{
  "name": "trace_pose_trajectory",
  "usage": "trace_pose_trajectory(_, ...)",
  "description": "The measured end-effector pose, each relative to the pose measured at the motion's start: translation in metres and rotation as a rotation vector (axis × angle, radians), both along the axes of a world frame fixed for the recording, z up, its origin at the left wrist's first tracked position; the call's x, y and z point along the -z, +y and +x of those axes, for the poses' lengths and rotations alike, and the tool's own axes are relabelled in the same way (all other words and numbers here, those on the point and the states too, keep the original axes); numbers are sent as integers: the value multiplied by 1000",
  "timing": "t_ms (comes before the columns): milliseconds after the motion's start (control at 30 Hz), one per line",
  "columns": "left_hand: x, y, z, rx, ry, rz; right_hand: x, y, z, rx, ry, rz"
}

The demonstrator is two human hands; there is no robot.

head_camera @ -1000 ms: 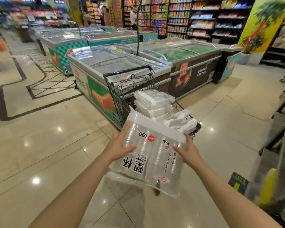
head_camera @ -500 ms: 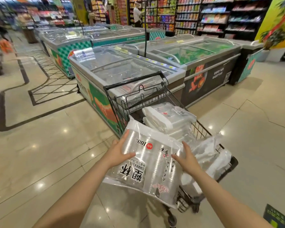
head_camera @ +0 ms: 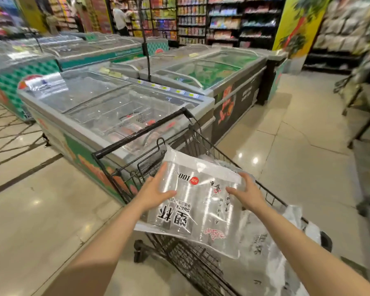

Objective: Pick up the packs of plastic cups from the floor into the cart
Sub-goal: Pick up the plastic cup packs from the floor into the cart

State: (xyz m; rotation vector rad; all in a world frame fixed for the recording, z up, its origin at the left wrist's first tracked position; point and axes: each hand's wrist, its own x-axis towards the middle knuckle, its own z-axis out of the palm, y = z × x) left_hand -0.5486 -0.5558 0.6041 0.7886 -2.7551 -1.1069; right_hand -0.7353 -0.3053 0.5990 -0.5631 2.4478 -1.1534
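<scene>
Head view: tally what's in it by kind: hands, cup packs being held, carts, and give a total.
Hands: 2, the left hand and right hand, each with a grip on the pack.
Held pack of plastic cups: 1.
Cart: 1; other packs lie in it, number unclear.
Total: 4.

Cart contents behind held pack

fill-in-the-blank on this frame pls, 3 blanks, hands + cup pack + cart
1. The pack of plastic cups is held between ____ hands, the left hand and the right hand.
2. The pack is above the black wire ____.
3. Beyond the cart stand chest ____ with glass lids.

Missing words: two; cart; freezers
</scene>
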Motion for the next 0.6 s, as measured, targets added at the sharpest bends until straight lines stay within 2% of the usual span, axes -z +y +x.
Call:
trace_pose_trajectory(200, 9, -53, -46, 208, -117, 48, 19, -20, 3, 119, -42, 53)
trace_pose_trajectory(333, 25, -66, -35, 270, -219, 41, 37, -18, 32, 133, -93, 39)
trace_pose_trajectory(600, 38, -62, 14, 263, -272, 82, 51, -1, 95, 212, -130, -7)
